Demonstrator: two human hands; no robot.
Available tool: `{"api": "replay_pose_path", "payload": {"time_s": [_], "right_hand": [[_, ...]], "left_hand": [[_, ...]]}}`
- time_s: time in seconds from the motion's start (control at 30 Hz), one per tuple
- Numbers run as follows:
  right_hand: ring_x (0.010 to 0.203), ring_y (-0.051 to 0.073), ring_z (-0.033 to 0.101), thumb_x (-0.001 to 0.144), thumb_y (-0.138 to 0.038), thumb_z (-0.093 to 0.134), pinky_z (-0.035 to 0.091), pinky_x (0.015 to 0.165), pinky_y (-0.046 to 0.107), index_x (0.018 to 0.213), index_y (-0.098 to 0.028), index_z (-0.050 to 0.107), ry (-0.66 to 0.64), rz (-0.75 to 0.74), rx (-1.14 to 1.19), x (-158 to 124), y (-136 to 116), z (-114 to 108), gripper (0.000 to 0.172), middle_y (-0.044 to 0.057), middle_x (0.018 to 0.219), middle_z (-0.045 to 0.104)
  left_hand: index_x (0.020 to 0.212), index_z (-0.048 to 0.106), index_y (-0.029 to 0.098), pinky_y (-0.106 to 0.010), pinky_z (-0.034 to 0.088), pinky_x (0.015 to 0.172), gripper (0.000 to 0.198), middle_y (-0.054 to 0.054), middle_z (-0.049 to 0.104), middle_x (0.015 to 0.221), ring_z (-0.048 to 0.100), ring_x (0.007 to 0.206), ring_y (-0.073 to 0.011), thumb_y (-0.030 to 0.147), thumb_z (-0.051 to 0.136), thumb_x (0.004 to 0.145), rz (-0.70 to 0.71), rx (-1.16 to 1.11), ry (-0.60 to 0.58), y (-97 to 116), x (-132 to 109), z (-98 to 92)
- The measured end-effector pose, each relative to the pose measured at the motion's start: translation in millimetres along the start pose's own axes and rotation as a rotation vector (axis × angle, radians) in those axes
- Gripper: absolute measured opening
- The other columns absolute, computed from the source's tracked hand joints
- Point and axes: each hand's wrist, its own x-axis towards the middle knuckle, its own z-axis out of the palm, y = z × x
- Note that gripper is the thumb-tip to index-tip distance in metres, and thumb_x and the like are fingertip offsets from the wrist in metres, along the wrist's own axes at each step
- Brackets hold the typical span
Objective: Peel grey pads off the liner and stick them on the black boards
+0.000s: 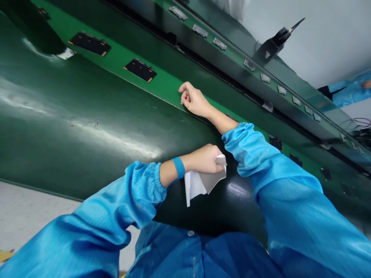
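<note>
My left hand (205, 159), with a blue band on its wrist, is closed around a crumpled white sheet (199, 184) that looks like paper. Part of the sheet shows grey and hangs below my fist, over the dark green bench. Farther forward, my right hand (194, 99) hovers over or rests on the bright green strip; whether it touches cannot be told. Its fingers are loosely curled, with a gap between index finger and thumb and nothing visible between them. To its left on the strip lies a flat black panel (140, 70) with orange corners.
Another black panel (89, 43) lies farther left, near a dark post (34, 29). Several small grey parts (219, 43) line a raised ledge behind the strip. A black tool with a pointed tip (272, 45) sticks up there. Another person's blue sleeve (350, 90) shows at far right.
</note>
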Motion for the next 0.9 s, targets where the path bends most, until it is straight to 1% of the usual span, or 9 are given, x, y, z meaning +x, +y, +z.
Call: {"api": "replay_pose_path", "payload": {"time_s": [0.13,0.27,0.4,0.5,0.6,0.7,0.77,0.83,0.9], "right_hand": [[0.075,0.014,0.064,0.094,-0.013,0.055,0.049,0.074,0.028,0.116,-0.024,0.046,-0.01,0.023,0.028,-8.5,0.3,-5.4,0.026,-0.003,0.084,0.066],[0.075,0.015,0.064,0.094,-0.014,0.057,0.049,0.075,0.029,0.114,-0.024,0.048,0.001,0.055,0.0,-16.8,-6.1,-10.0,0.023,-0.002,0.083,0.067],[0.076,0.015,0.065,0.093,-0.011,0.056,0.049,0.078,0.029,0.112,-0.024,0.049,0.013,0.093,-0.041,-25.4,-13.8,-14.8,0.023,-0.002,0.082,0.068],[0.078,0.016,0.066,0.093,-0.009,0.054,0.05,0.08,0.029,0.113,-0.023,0.049,0.008,0.096,-0.08,-31.9,-15.8,-17.7,0.025,-0.002,0.083,0.068],[0.081,0.018,0.066,0.094,-0.009,0.053,0.052,0.085,0.032,0.119,-0.021,0.05,-0.007,0.092,-0.178,-37.7,-16.8,-16.5,0.028,0.0,0.086,0.068],[0.091,0.023,0.068,0.095,-0.011,0.055,0.055,0.091,0.039,0.128,-0.02,0.05,-0.02,0.122,-0.328,-43.9,-19.0,-12.7,0.034,0.006,0.099,0.071],[0.1,0.029,0.07,0.095,-0.015,0.06,0.056,0.096,0.047,0.132,-0.019,0.051,-0.009,0.169,-0.412,-48.5,-18.7,-14.3,0.038,0.014,0.119,0.071],[0.107,0.033,0.069,0.095,-0.024,0.069,0.057,0.098,0.054,0.135,-0.019,0.051,0.018,0.23,-0.455,-51.9,-15.4,-23.1,0.045,0.021,0.138,0.063],[0.11,0.035,0.068,0.09,-0.034,0.08,0.057,0.099,0.057,0.135,-0.019,0.051,0.042,0.291,-0.452,-50.4,-10.7,-38.3,0.056,0.023,0.145,0.057]], "left_hand": [[0.062,0.062,0.015,-0.026,0.033,0.062,0.021,0.004,0.06,0.058,0.051,0.058,-0.0103,0.015,0.072,0.08,-0.006,0.006,0.003,2.0,0.3,-0.4],[0.061,0.059,0.016,-0.027,0.031,0.061,0.023,0.004,0.057,0.057,0.048,0.057,-0.0101,0.016,0.072,0.079,-0.014,0.006,0.004,2.1,0.7,-0.6],[0.06,0.058,0.016,-0.027,0.031,0.061,0.024,0.004,0.055,0.056,0.048,0.058,-0.0105,0.017,0.072,0.078,-0.023,0.004,0.012,2.0,0.7,-0.7],[0.059,0.057,0.016,-0.027,0.031,0.061,0.024,0.004,0.054,0.056,0.048,0.059,-0.0105,0.018,0.072,0.078,-0.03,0.001,0.01,2.8,0.3,-0.9],[0.058,0.056,0.016,-0.026,0.031,0.061,0.025,0.005,0.052,0.056,0.046,0.058,-0.0098,0.019,0.071,0.078,-0.038,-0.006,0.004,3.2,-0.1,-1.0],[0.059,0.057,0.016,-0.026,0.03,0.06,0.024,0.005,0.053,0.056,0.045,0.058,-0.0096,0.02,0.07,0.078,-0.039,-0.027,-0.002,3.2,-0.4,-1.2],[0.06,0.059,0.016,-0.026,0.03,0.059,0.022,0.004,0.054,0.057,0.046,0.058,-0.01,0.02,0.07,0.079,-0.042,-0.039,-0.006,3.4,-0.5,-1.3],[0.06,0.06,0.016,-0.026,0.03,0.059,0.022,0.004,0.055,0.057,0.047,0.058,-0.0102,0.02,0.07,0.079,-0.044,-0.033,-0.005,4.0,-0.3,-1.4],[0.06,0.058,0.016,-0.026,0.031,0.06,0.023,0.004,0.054,0.057,0.047,0.058,-0.0102,0.02,0.07,0.079,-0.041,-0.017,0.0,4.7,-0.1,-1.2]]}}
